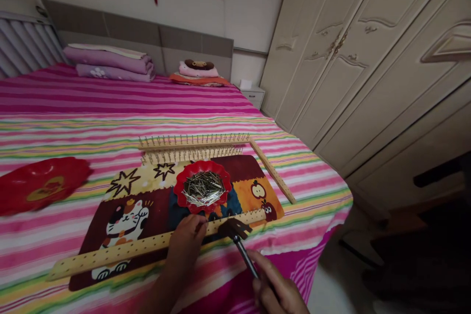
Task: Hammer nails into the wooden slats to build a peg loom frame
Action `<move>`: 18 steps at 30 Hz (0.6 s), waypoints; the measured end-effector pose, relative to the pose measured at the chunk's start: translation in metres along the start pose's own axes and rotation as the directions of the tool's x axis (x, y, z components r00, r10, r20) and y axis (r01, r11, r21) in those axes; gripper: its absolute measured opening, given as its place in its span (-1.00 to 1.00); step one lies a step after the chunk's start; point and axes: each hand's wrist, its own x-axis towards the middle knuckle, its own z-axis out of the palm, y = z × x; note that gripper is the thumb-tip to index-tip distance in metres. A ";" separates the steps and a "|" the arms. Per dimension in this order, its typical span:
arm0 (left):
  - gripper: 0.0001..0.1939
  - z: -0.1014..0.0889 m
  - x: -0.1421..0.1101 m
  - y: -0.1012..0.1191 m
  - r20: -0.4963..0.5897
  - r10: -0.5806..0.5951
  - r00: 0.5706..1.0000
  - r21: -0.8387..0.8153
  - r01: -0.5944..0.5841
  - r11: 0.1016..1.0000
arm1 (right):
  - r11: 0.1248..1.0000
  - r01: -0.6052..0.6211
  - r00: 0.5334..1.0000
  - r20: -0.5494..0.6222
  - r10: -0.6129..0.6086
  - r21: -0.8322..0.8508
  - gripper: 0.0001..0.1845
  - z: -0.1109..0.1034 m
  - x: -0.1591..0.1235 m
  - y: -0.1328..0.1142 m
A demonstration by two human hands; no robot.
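My right hand (275, 284) grips the handle of a hammer (247, 257). Its dark head is over the right part of a long wooden strip (143, 244) with rows of small holes. Nails stick up near the strip's right end. My left hand (187, 235) rests at the strip's middle, thumb and fingers pinched together; anything between them is too small to make out. Just beyond it, a red scalloped bowl (179, 195) holds many loose metal nails (203, 189). Strip and bowl lie on a patterned mat (241, 167) with a cat picture.
Behind the mat lie two wooden strips (195, 145) bristling with upright nails. Another holed strip (273, 171) slants along the mat's right side. A red plate (75, 171) sits at left on the striped bedspread (312, 176). Beyond the bed's right edge stands a wardrobe (331, 73).
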 end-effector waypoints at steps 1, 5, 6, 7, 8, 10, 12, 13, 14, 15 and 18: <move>-0.81 0.001 0.000 0.000 -0.002 0.005 1.000 0.003 -0.005 1.000 | 0.999 0.025 1.000 -0.005 -0.025 -0.026 -0.53 -0.002 0.007 -0.015; -0.82 0.002 -0.001 -0.003 -0.024 0.032 0.999 0.019 -0.032 0.999 | 0.975 0.216 0.976 0.028 -0.215 -0.051 -0.52 -0.002 0.034 -0.054; -0.83 0.003 -0.001 -0.004 -0.035 0.040 0.999 0.027 -0.039 0.999 | 0.967 0.249 0.968 0.034 -0.248 -0.053 -0.51 -0.001 0.038 -0.058; -0.84 0.003 -0.002 -0.004 -0.043 0.047 0.998 0.036 -0.046 0.998 | 0.963 0.264 0.964 0.049 -0.262 -0.054 -0.51 0.000 0.042 -0.059; -0.84 0.003 -0.002 -0.005 -0.047 0.056 0.997 0.046 -0.054 0.997 | 0.963 0.266 0.963 0.067 -0.262 -0.052 -0.50 0.000 0.043 -0.060; -0.84 0.003 -0.002 -0.004 -0.048 0.076 0.996 0.061 -0.073 0.995 | 0.973 0.227 0.970 0.100 -0.221 -0.050 -0.51 0.000 0.042 -0.057; -0.83 0.004 -0.002 -0.003 -0.039 0.091 0.995 0.065 -0.088 0.994 | 0.983 0.176 0.982 0.071 -0.173 -0.047 -0.52 -0.001 0.036 -0.050; -0.82 0.004 -0.001 -0.002 -0.037 0.092 0.995 0.065 -0.090 0.994 | 0.986 0.160 0.987 0.033 -0.159 -0.044 -0.53 -0.002 0.030 -0.046; -0.81 0.004 -0.001 -0.002 -0.036 0.091 0.995 0.065 -0.088 0.994 | 0.988 0.147 0.989 0.000 -0.147 -0.041 -0.53 -0.002 0.025 -0.040; -0.81 0.005 -0.001 -0.002 -0.036 0.087 0.996 0.068 -0.084 0.994 | 0.990 0.134 0.991 -0.022 -0.134 -0.033 -0.54 -0.002 0.018 -0.033; -0.80 0.005 -0.001 -0.008 -0.051 0.109 0.993 0.088 -0.104 0.991 | 1.000 0.019 1.000 -0.025 -0.019 0.009 -0.54 -0.001 -0.004 -0.003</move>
